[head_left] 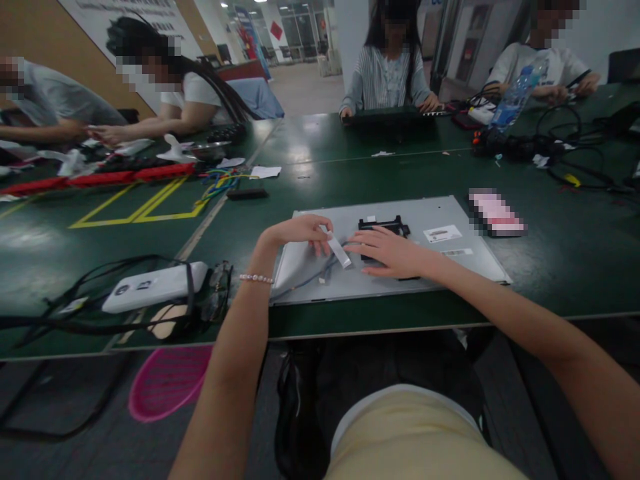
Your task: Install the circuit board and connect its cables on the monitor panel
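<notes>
A flat silver-grey panel [430, 260], looking like the back of a display, lies on the green table in front of me. My left hand [306, 232] pinches a short white strip [339, 251] by its upper end, over the panel's left half. My right hand [393, 251] rests palm down with fingers spread, partly covering a black plastic part [384, 225] on the panel. A thin grey cable [327, 268] runs across the panel from near my right fingertips toward its lower left corner. Two white labels [443, 233] are stuck on the right side.
A pink phone [495, 212] lies right of the panel. To the left are a white device [156, 287] with black straps, glasses [218, 291] and several coloured wires [219, 183]. A water bottle [513, 99] stands at the back right. Several people sit around the table. A pink basket [167, 383] is below.
</notes>
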`<state>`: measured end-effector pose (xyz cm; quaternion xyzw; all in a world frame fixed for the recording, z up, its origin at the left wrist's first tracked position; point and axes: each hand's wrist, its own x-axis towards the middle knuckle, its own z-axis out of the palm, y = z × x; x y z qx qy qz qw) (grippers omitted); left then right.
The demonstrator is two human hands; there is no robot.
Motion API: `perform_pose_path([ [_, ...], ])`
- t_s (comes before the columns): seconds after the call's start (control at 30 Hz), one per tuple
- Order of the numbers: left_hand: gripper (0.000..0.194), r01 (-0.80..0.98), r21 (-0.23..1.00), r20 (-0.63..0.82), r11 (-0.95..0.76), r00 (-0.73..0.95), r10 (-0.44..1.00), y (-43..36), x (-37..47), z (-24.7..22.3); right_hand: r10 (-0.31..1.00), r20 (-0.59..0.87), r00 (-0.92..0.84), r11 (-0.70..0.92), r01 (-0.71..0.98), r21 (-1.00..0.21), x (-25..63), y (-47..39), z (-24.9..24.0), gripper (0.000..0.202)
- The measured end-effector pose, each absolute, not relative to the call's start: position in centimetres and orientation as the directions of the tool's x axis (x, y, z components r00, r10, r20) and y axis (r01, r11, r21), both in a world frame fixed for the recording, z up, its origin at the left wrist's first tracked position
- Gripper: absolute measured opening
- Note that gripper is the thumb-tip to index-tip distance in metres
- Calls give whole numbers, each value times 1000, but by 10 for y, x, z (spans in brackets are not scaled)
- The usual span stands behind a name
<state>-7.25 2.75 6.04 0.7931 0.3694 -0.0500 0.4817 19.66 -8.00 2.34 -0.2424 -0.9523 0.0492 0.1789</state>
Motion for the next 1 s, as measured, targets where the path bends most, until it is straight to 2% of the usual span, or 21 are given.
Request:
perform_pose_path([
  [0.3, 35, 660, 693, -462, -291, 716, 522, 21, -63, 59, 410, 242, -879, 911, 383, -149, 187, -89, 19, 55],
  [0.57, 29, 647, 690, -444, -323, 731, 518, 25, -65, 55, 388, 256, -885, 920, 358, -159, 184, -91, 20, 54],
  [0.7, 30, 663, 649, -429, -373, 724, 541, 26, -65, 55, 391, 260, -883, 919, 358, -165, 184, -92, 20, 54],
  [0.9, 34, 641, 488, -175, -592, 737, 653, 32, -66, 59, 393, 243, -887, 918, 368, -146, 184, -92, 22, 55],
  [1.0, 30, 633, 458, -121, -625, 740, 661, 29, -63, 63, 390, 246, -887, 920, 369, -130, 184, -93, 22, 54],
])
